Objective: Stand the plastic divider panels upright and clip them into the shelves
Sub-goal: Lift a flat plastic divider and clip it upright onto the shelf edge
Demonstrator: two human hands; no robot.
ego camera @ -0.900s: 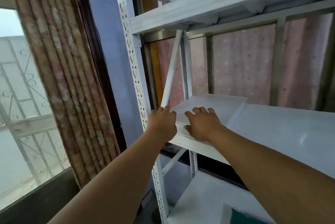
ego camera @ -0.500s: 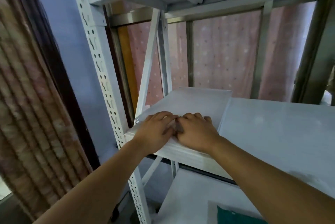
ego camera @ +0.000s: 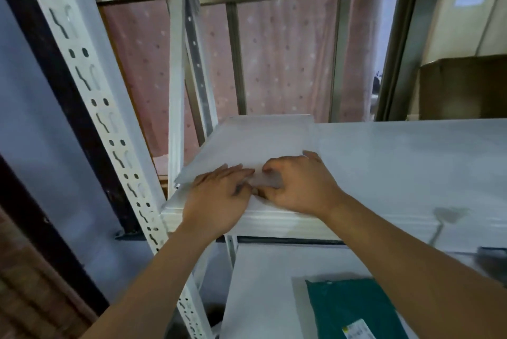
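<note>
A stack of translucent white plastic divider panels (ego camera: 258, 141) lies flat at the left end of the white shelf (ego camera: 397, 163). My left hand (ego camera: 219, 198) rests palm down on the stack's near edge, fingers spread. My right hand (ego camera: 299, 185) is right beside it, its fingers curled around the near edge of the top panel, which is lifted slightly there. The two hands touch at the fingertips.
A perforated white upright (ego camera: 90, 108) stands at the left front, a diagonal brace (ego camera: 175, 91) behind it. An upper shelf is overhead. The lower shelf (ego camera: 260, 289) holds a green mailer bag (ego camera: 354, 308). A cardboard box (ego camera: 463, 86) sits at the back right. A pink curtain hangs behind.
My view has shifted right and closer to the shelf. Both hands slid together along the stack's near edge, and the right fingers now curl under the top panel's edge.
</note>
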